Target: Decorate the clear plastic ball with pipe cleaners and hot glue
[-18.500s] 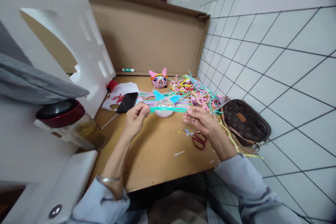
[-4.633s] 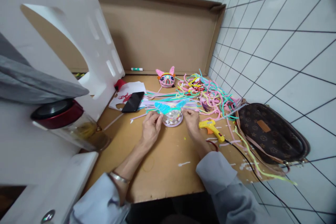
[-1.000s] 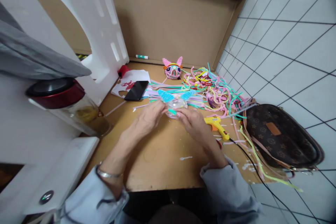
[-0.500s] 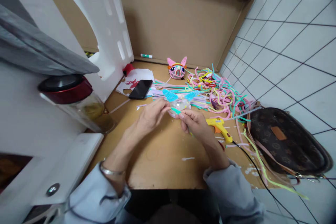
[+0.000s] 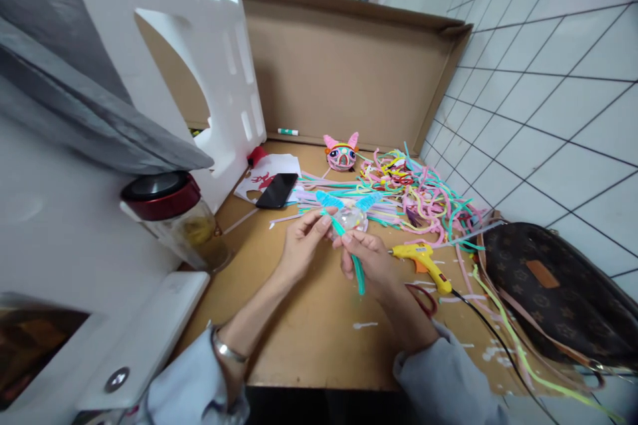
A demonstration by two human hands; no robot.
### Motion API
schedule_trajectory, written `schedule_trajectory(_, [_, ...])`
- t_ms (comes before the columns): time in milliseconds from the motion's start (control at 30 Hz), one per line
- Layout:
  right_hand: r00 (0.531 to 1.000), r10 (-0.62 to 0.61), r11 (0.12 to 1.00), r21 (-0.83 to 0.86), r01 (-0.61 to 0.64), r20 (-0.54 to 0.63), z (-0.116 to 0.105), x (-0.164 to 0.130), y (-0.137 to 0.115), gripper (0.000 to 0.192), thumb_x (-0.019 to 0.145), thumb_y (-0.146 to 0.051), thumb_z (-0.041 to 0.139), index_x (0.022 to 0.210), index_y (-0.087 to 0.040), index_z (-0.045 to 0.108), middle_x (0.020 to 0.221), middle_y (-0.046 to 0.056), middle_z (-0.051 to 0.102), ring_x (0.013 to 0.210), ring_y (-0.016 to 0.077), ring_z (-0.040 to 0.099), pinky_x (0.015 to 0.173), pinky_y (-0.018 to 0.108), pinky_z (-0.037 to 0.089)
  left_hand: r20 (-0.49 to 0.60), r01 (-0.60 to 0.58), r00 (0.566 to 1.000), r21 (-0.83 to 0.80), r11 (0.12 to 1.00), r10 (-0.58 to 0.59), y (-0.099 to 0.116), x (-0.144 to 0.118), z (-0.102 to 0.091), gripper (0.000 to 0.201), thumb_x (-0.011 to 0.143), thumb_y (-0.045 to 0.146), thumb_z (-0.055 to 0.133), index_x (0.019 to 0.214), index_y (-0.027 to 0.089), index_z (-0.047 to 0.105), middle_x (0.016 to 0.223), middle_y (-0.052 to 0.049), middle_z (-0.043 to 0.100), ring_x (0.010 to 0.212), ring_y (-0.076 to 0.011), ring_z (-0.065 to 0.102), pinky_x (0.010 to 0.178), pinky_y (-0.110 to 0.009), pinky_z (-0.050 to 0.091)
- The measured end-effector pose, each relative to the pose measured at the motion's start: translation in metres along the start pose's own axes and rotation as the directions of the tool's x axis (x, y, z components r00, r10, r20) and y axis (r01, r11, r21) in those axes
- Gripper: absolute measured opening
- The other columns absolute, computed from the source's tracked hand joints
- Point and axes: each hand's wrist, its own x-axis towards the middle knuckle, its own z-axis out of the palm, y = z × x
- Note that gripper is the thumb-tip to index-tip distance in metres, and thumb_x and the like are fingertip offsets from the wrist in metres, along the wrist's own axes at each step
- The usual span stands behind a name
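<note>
My left hand (image 5: 303,247) and my right hand (image 5: 367,259) meet over the wooden desk (image 5: 309,332), both pinching a teal pipe cleaner (image 5: 351,259). Its free end slants down past my right fingers. Just beyond my fingertips sits a clear plastic ball (image 5: 351,218) with two blue pipe-cleaner ears; my left fingertips touch it. A yellow glue gun (image 5: 423,260) lies on the desk right of my right hand, its black cord trailing toward me.
A heap of coloured pipe cleaners (image 5: 409,192) covers the back right. A pink cat-like figure (image 5: 341,154), a black phone (image 5: 277,190) on white paper, red scissors (image 5: 423,299), a brown handbag (image 5: 558,292), a red-lidded jar (image 5: 174,216) and white foam (image 5: 209,80) ring the desk.
The teal pipe cleaner, earlier only a short tip between my fingers, now hangs long below my right hand. The view has tilted up and drifted right.
</note>
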Motion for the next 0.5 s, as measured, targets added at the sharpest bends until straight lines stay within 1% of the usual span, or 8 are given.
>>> schedule_trajectory(67, [1.0,-0.016,0.999,-0.037,0.016,0.004,0.002,-0.001,0.002,0.04,0.074,-0.058,0.068,0.072,-0.018,0.063,0.041,-0.006,0.053,0.033,0.0076,0.042,0.039,0.021,0.031,-0.047,0.028,0.998,-0.047,0.998,-0.03,0.001,0.001,0.0,0.044,0.069,0.054,0.083,0.085,0.014,0.077,0.06,0.0,0.06,0.059,-0.0107,0.052,0.06,-0.023,0.044])
schedule_trajectory(133, [0.999,-0.05,0.994,-0.103,0.049,-0.008,0.004,-0.002,0.004,0.038,0.077,-0.056,0.067,0.073,-0.019,0.062,0.044,-0.006,0.055,0.035,0.0082,0.044,0.041,0.021,0.034,-0.072,0.081,0.993,-0.118,0.99,-0.09,0.003,0.001,0.001,0.042,0.064,0.051,0.087,0.081,0.014,0.077,0.06,0.0,0.061,0.056,-0.0094,0.05,0.056,-0.022,0.041])
schedule_trajectory(233, [0.989,-0.143,0.962,-0.238,0.132,-0.03,0.011,-0.006,0.005,0.032,0.083,-0.05,0.062,0.072,-0.02,0.061,0.048,-0.005,0.058,0.041,0.0092,0.05,0.046,0.022,0.039,-0.051,0.189,0.977,-0.259,0.947,-0.209,0.006,0.002,0.0,0.04,0.061,0.046,0.089,0.076,0.012,0.074,0.06,-0.001,0.062,0.047,-0.005,0.042,0.045,-0.018,0.032])
schedule_trajectory(267, [0.984,-0.175,0.942,-0.295,0.161,-0.023,0.014,-0.008,0.005,0.031,0.086,-0.046,0.059,0.07,-0.02,0.06,0.05,-0.004,0.059,0.044,0.0094,0.052,0.049,0.022,0.04,-0.044,0.209,0.972,-0.292,0.934,-0.231,0.008,0.002,0.0,0.039,0.061,0.044,0.089,0.075,0.011,0.073,0.06,-0.001,0.061,0.045,-0.0036,0.039,0.043,-0.017,0.029])
schedule_trajectory(333, [0.975,-0.223,0.892,-0.401,0.208,0.01,0.019,-0.012,0.006,0.032,0.091,-0.04,0.054,0.066,-0.02,0.058,0.053,-0.003,0.06,0.049,0.0095,0.054,0.054,0.023,0.042,-0.079,0.189,0.971,-0.335,0.923,-0.227,0.013,0.004,-0.003,0.036,0.062,0.039,0.09,0.072,0.01,0.071,0.057,0.001,0.059,0.042,-0.0017,0.035,0.041,-0.015,0.026])
schedule_trajectory(400, [0.97,-0.242,0.851,-0.473,0.231,0.038,0.022,-0.015,0.009,0.034,0.093,-0.035,0.051,0.063,-0.02,0.056,0.055,-0.002,0.061,0.053,0.01,0.056,0.057,0.023,0.042,-0.176,0.118,0.965,-0.363,0.924,-0.192,0.018,0.008,-0.008,0.031,0.061,0.032,0.09,0.069,0.01,0.07,0.055,0.003,0.057,0.042,-0.0005,0.035,0.04,-0.013,0.025])
schedule_trajectory(467, [0.971,-0.236,0.833,-0.504,0.227,0.047,0.023,-0.017,0.014,0.035,0.095,-0.034,0.05,0.063,-0.02,0.057,0.058,-0.002,0.062,0.055,0.0107,0.057,0.059,0.024,0.042,-0.285,0.062,0.941,-0.39,0.919,-0.184,0.023,0.014,-0.013,0.025,0.062,0.025,0.089,0.067,0.01,0.068,0.053,0.004,0.056,0.041,0.0001,0.036,0.039,-0.011,0.026])
schedule_trajectory(500, [0.973,-0.229,0.833,-0.509,0.217,0.041,0.022,-0.016,0.018,0.035,0.095,-0.035,0.05,0.065,-0.02,0.058,0.06,-0.001,0.063,0.057,0.0112,0.057,0.059,0.024,0.042,-0.315,0.056,0.93,-0.391,0.919,-0.19,0.025,0.016,-0.016,0.022,0.067,0.023,0.086,0.067,0.01,0.068,0.053,0.004,0.055,0.041,0.0,0.037,0.039,-0.01,0.028])
